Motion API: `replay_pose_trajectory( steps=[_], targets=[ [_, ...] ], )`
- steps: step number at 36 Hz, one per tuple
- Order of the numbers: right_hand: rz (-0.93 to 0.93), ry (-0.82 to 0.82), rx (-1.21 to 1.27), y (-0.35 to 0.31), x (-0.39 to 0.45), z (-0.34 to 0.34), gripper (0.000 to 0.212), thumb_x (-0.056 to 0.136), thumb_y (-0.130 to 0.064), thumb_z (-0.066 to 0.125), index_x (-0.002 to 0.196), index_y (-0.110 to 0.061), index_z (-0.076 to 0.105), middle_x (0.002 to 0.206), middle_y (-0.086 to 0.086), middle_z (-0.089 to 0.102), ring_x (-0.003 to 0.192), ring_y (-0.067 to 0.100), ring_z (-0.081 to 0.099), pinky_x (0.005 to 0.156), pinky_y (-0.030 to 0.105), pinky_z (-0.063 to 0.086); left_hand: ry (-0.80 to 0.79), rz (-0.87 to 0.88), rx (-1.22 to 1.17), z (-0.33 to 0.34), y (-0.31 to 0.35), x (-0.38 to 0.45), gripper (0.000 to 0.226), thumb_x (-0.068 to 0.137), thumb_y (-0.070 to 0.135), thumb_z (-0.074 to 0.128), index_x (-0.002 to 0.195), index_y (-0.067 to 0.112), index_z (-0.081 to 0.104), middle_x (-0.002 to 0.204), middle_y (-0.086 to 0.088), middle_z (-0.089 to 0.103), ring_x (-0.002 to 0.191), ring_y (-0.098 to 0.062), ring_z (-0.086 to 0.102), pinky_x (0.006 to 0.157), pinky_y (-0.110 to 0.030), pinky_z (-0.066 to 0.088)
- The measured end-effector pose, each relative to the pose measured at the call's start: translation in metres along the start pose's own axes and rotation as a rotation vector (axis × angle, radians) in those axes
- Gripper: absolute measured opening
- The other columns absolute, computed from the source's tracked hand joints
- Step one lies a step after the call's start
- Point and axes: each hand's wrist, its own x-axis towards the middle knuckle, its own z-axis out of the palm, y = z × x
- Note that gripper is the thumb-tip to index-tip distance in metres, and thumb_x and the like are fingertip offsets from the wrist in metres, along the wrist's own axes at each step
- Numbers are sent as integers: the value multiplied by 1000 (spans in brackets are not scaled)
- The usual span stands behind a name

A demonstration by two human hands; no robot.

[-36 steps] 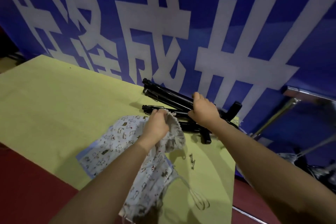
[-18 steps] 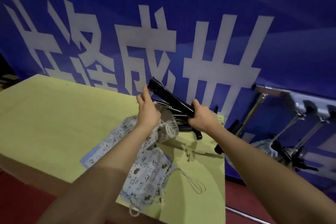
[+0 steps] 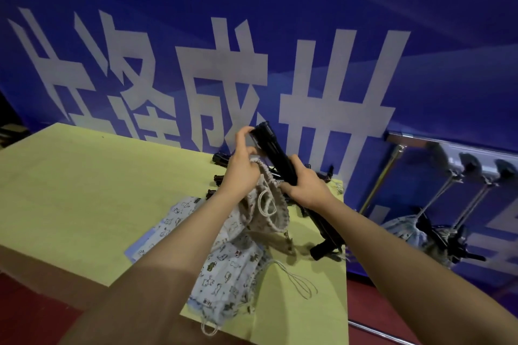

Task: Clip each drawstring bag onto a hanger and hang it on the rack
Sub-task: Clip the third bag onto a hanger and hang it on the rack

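My right hand [image 3: 305, 187] grips the middle of a black clip hanger [image 3: 273, 148], raised and tilted above the table. My left hand [image 3: 242, 166] pinches the hanger's upper end clip and also holds the gathered rim of a beige drawstring bag [image 3: 265, 211], which hangs just under the hanger. Several pale blue printed drawstring bags [image 3: 224, 269] lie in a heap on the yellow table [image 3: 84, 190]. More black hangers [image 3: 221, 158] lie behind my hands.
A metal rack [image 3: 448, 145] stands to the right of the table, with bags on hangers [image 3: 412, 232] hanging from it. A blue banner with white characters [image 3: 252, 36] forms the back wall. Loose cord loops [image 3: 294, 280] trail toward the table's near edge. Red floor lies below.
My right hand lifted one black hanger off the pile and tilted it up. My left hand brought the beige bag's rim up to the hanger's upper clip.
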Motion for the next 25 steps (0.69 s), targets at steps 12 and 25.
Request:
replay_pose_trajectory(
  steps=[12, 25],
  targets=[
    [-47, 39, 34, 2, 4, -6, 50, 88, -53, 55, 129, -31, 37, 116, -3, 63, 100, 23, 63, 83, 48, 53, -34, 35, 68, 3, 7, -3, 83, 86, -13, 45, 147, 35, 14, 128, -6, 50, 80, -18, 61, 65, -26, 49],
    [-80, -106, 145, 10, -9, -15, 52, 87, -40, 63, 132, -30, 40, 116, 1, 63, 96, 20, 64, 87, 46, 53, 67, -149, 386, 1, -11, -4, 26, 87, -9, 42, 104, 10, 40, 85, -10, 54, 74, -28, 52, 56, -35, 40]
  ],
)
